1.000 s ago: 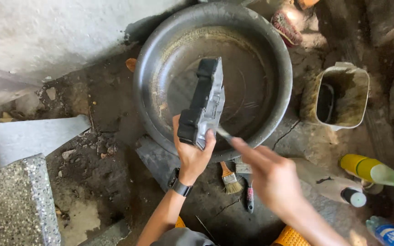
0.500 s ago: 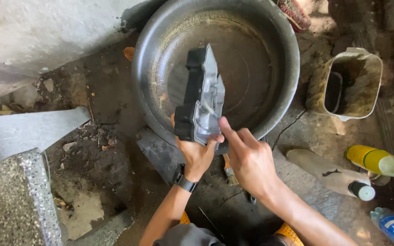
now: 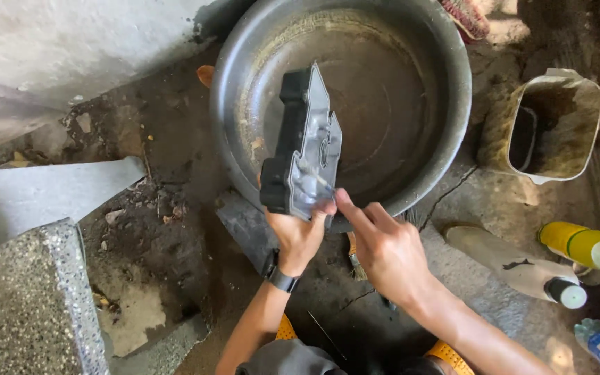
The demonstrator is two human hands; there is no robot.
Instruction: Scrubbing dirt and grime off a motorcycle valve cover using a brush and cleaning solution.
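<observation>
Over the big round dark metal basin (image 3: 411,90), I hold a grey cast-metal cover with a black plastic back (image 3: 303,149) tilted on edge, its lower end clamped in my left hand (image 3: 298,232). My right hand (image 3: 383,246) has its fingers pinched together on a thin tool whose tip touches the cover's grey face. Under my hands a small paintbrush (image 3: 354,257) lies on the cracked concrete floor (image 3: 175,180). To the right stand a dirty cut-open plastic jug (image 3: 557,125) and a yellow-green bottle (image 3: 585,246).
</observation>
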